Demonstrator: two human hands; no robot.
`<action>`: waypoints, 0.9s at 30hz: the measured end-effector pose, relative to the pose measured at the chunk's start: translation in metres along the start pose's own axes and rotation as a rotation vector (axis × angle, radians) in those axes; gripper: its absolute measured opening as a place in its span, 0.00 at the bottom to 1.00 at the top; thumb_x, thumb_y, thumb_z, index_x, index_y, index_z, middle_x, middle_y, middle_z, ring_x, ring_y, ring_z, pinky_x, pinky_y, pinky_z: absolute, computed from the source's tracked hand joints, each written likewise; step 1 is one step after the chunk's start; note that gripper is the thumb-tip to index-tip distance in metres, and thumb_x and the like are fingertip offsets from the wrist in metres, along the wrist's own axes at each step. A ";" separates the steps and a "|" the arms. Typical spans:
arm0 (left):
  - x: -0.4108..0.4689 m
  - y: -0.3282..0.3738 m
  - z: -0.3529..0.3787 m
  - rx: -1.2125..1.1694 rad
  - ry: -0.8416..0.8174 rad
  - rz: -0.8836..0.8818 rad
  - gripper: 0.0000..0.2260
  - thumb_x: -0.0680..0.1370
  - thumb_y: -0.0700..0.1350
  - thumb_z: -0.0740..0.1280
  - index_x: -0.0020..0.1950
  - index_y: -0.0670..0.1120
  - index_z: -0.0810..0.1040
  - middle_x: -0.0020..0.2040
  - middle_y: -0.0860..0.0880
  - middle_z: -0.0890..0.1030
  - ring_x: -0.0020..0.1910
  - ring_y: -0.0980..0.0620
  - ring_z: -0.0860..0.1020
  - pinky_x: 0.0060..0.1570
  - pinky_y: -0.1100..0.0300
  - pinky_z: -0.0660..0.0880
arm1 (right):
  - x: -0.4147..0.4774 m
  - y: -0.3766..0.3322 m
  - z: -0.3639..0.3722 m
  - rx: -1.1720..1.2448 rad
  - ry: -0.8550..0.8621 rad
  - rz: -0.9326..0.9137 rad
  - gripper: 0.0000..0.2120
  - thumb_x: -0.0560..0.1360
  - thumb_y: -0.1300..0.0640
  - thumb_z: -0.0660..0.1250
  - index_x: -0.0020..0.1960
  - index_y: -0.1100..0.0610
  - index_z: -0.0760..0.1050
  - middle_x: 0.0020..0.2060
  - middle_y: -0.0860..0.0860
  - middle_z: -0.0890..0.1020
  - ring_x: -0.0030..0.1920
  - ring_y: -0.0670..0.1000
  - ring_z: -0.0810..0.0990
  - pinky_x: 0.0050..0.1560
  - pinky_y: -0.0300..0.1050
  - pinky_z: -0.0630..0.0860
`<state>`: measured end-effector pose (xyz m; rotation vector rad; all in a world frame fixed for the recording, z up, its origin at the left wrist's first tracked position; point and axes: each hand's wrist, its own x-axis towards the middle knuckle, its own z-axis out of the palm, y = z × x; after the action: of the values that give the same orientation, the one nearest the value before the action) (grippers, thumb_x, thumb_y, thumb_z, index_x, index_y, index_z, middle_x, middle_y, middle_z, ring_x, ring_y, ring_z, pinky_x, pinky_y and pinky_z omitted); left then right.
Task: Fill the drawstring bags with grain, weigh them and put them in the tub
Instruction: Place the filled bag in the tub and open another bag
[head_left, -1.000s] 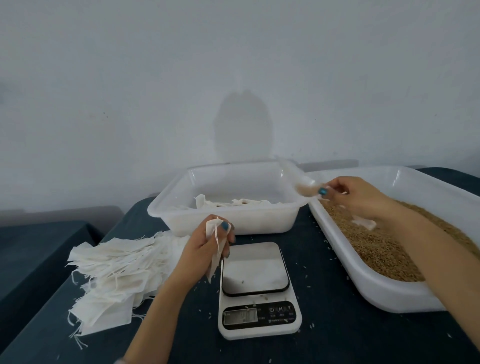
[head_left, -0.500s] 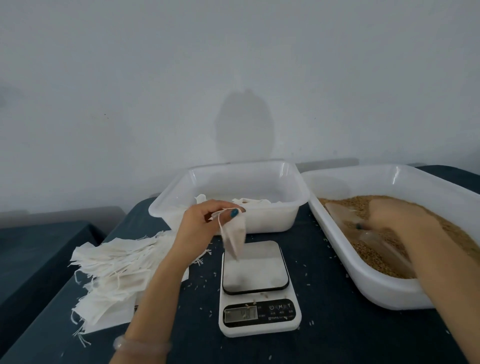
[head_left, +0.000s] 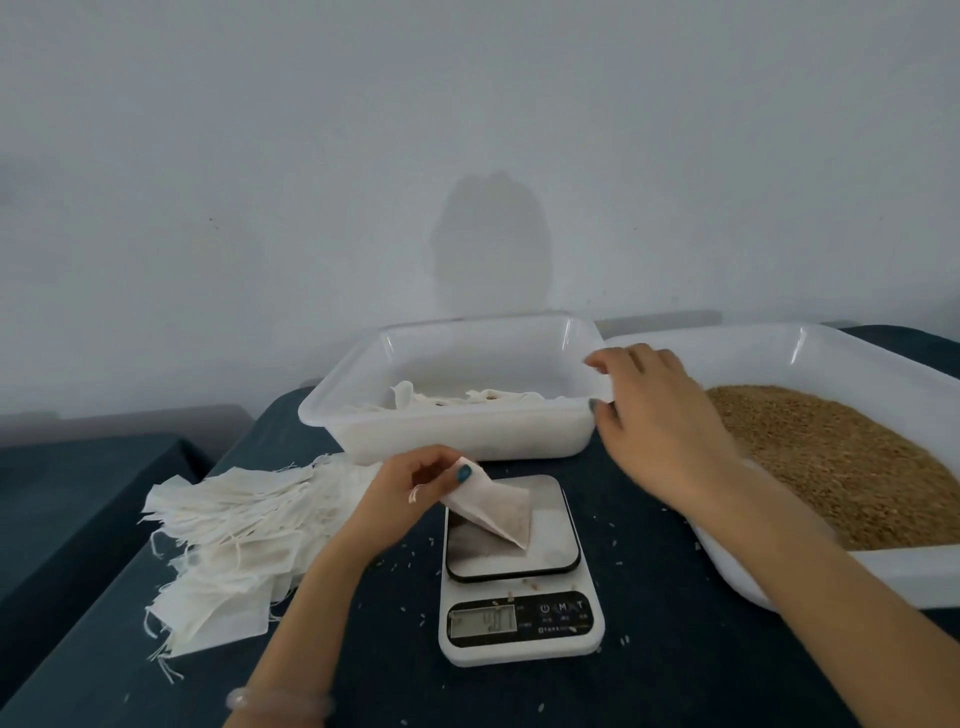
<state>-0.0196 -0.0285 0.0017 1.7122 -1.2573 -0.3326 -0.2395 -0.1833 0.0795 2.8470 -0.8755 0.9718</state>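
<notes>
The left hand (head_left: 405, 493) now rests the pinched bag (head_left: 498, 512) on the scale (head_left: 558, 545), centre frame, so weighing starts. The right hand (head_left: 660, 421) has left the grain (head_left: 841, 467); whether it holds anything is unclear.

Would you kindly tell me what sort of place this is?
Probably a small hand-packing station: a digital scale on a dark-covered table, a tray of grain, and a pile of empty drawstring bags.

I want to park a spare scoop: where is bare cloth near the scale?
Barest: the dark blue tablecloth in front of the white digital scale, and between it and the white grain tray, under the right forearm. Crowded: the heap of empty cream bags left.
</notes>
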 end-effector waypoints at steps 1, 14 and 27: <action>-0.001 0.001 -0.001 -0.021 -0.002 0.002 0.05 0.80 0.46 0.67 0.51 0.50 0.82 0.48 0.55 0.84 0.47 0.60 0.81 0.48 0.69 0.74 | -0.004 -0.011 0.003 0.055 0.032 -0.053 0.20 0.79 0.55 0.63 0.70 0.54 0.68 0.63 0.51 0.74 0.61 0.51 0.71 0.57 0.45 0.72; -0.005 -0.001 -0.013 -0.253 0.323 -0.065 0.20 0.79 0.59 0.58 0.53 0.45 0.80 0.49 0.49 0.84 0.49 0.46 0.82 0.52 0.53 0.78 | -0.030 0.018 0.124 0.624 -0.158 0.435 0.04 0.82 0.55 0.60 0.54 0.53 0.72 0.40 0.46 0.78 0.39 0.46 0.77 0.34 0.38 0.67; -0.015 0.000 -0.007 0.203 0.013 -0.186 0.24 0.72 0.76 0.54 0.47 0.57 0.71 0.34 0.55 0.82 0.30 0.59 0.76 0.34 0.64 0.69 | -0.034 0.024 0.133 0.718 -0.152 0.468 0.04 0.82 0.57 0.60 0.53 0.52 0.73 0.41 0.43 0.80 0.44 0.41 0.78 0.39 0.35 0.69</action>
<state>-0.0211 -0.0120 0.0013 2.0087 -1.1562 -0.3108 -0.1995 -0.2104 -0.0512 3.4067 -1.5275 1.3556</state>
